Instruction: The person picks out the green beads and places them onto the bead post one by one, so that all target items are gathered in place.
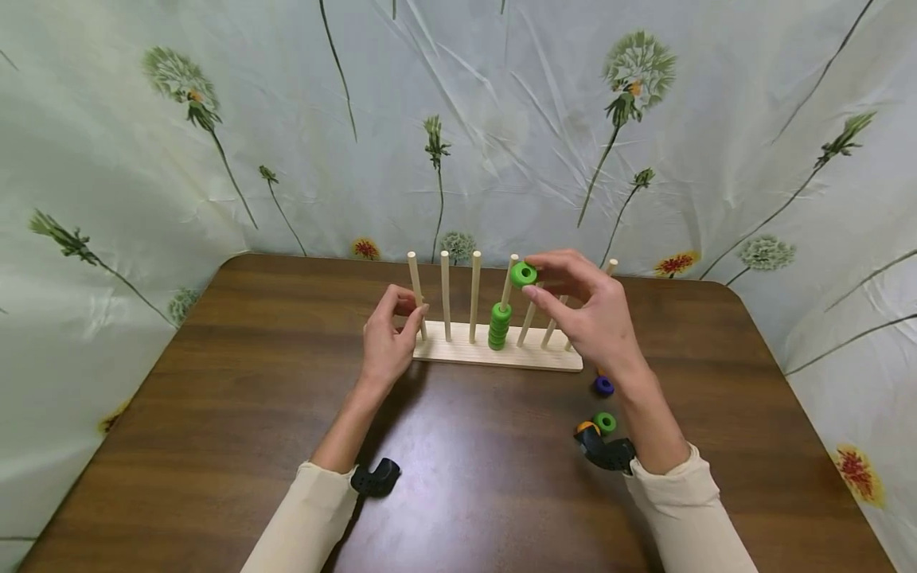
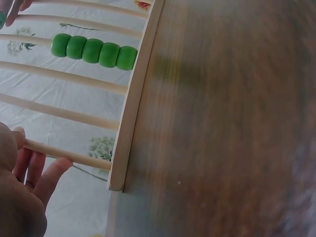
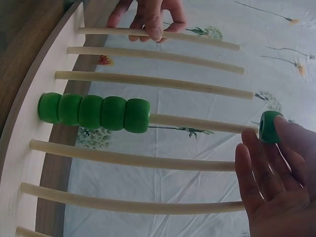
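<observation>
A wooden peg rack (image 1: 466, 352) with a row of upright pegs stands towards the back of the table. My left hand (image 1: 388, 342) holds the leftmost peg (image 1: 415, 278) between thumb and fingers, low on its length. Several green beads (image 1: 499, 326) are stacked on a middle peg. Between thumb and fingertips, my right hand (image 1: 602, 314) pinches another green bead (image 1: 517, 278) close to the top of that same peg. In the right wrist view this bead (image 3: 269, 127) is just beyond the peg's tip, apparently not on it. The right hand partly hides the pegs at the right.
To the right, in front of the rack, lie a blue bead (image 1: 604, 387), a green bead (image 1: 612, 423) and an orange bead (image 1: 585, 427), the last partly behind the right wrist camera (image 1: 605, 452). A flowered curtain (image 1: 501, 159) hangs behind the brown table (image 1: 236, 382).
</observation>
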